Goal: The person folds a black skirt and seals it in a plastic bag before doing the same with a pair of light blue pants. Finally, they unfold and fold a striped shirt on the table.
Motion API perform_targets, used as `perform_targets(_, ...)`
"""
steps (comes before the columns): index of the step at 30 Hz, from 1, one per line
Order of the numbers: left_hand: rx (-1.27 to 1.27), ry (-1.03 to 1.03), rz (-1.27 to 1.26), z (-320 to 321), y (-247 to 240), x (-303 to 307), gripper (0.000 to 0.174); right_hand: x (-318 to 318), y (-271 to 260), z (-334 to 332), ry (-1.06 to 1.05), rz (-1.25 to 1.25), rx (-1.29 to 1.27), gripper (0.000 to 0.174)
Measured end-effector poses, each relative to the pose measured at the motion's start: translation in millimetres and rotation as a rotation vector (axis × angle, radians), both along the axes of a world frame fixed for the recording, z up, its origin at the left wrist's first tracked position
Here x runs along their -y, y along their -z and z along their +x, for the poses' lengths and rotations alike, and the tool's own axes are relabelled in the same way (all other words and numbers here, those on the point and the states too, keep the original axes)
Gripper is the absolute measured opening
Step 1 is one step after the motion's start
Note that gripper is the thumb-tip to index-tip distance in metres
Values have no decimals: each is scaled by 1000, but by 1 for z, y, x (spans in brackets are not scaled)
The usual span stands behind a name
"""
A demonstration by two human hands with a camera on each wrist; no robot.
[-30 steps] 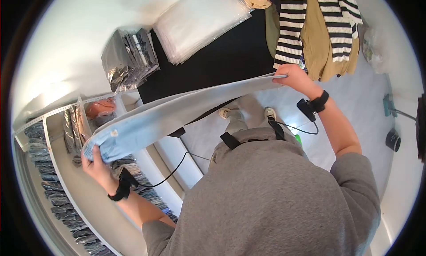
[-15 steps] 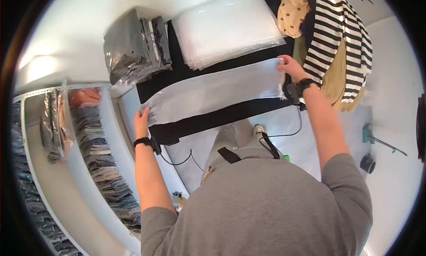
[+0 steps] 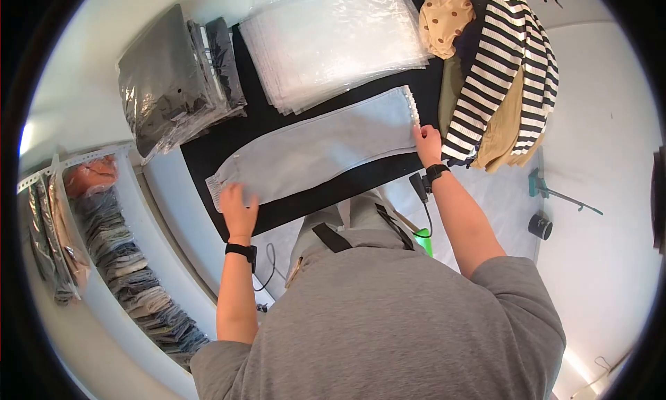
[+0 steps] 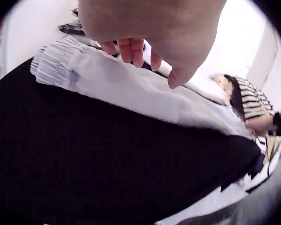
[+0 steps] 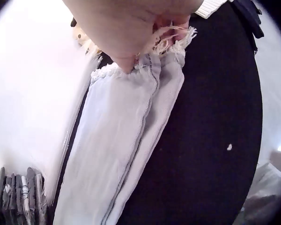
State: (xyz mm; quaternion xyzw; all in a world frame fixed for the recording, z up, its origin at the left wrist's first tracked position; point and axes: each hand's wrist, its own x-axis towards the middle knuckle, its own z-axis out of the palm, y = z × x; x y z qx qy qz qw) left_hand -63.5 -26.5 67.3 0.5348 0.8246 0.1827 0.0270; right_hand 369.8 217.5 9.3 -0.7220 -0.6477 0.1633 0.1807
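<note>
Pinching grip first: seen from the head camera, the right hand (image 3: 426,142) is holding the hem end of pale blue jeans (image 3: 319,147), which are lying folded lengthwise across a black desk (image 3: 333,186). The left hand (image 3: 239,204) is resting flat on the waistband end with its fingers out straight, gripping nothing. A stack of clear bags (image 3: 333,43) is lying just beyond the jeans, a pile of black packed clothes (image 3: 173,81) is sitting to its left, and a striped top (image 3: 499,67) is draping over the desk's right end.

From the left wrist, the left hand (image 4: 150,23) is touching the cloth near the waistband with loosely bent fingertips, its grip not closing on anything.

From the right wrist, the right hand (image 5: 126,23) is pinching the frayed hem (image 5: 178,42) between thumb and fingers, and the jeans are stretching away flat on the desk.
</note>
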Motion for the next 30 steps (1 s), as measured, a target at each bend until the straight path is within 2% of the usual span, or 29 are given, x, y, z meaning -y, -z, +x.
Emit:
perform_targets(2,182,281,-61,14,4,2,37,-2,1,1,-82,-49,0,27)
perform_targets(5,210,386,-121,35,12,0,30,-8,-3,8,-177,-52,13,27)
perform_targets(6,212,383,-124,37,19,0,30,-9,-4,10,-228,-21,21,29)
perform_targets(9,180,289,-65,40,27,-2,15,-17,-22,13,-275,-61,-31,29)
perform_targets(13,156,259,-5,39,17,3,15,-19,-31,23,-297,-120,-125,28)
perform_targets(17,141,281,-67,39,23,17,13,-13,-21,32,-375,-142,-103,27)
perform_targets(21,122,247,-93,41,29,22,12,-15,-18,33,-365,-247,-105,28)
perform_targets(22,118,238,-94,39,27,21,12,-19,-18,30,-261,-259,-157,31)
perform_targets(23,139,138,-143,35,24,20,15,-24,-18,26,-160,-272,-210,36)
perform_targets(24,158,35,-194,31,21,21,19,-29,-17,21,-172,-277,-217,36)
perform_targets(25,147,22,-200,26,19,19,19,-36,-15,16,-123,-290,-178,44)
perform_targets(27,-110,-387,124,15,18,12,30,-47,-15,4,-70,-348,-76,63)
perform_targets(28,-104,-530,110,8,22,13,42,-49,-15,-4,-53,-344,-9,64)
perform_targets(30,147,-776,-46,-8,27,11,57,-51,-21,-17,-78,-403,35,65)
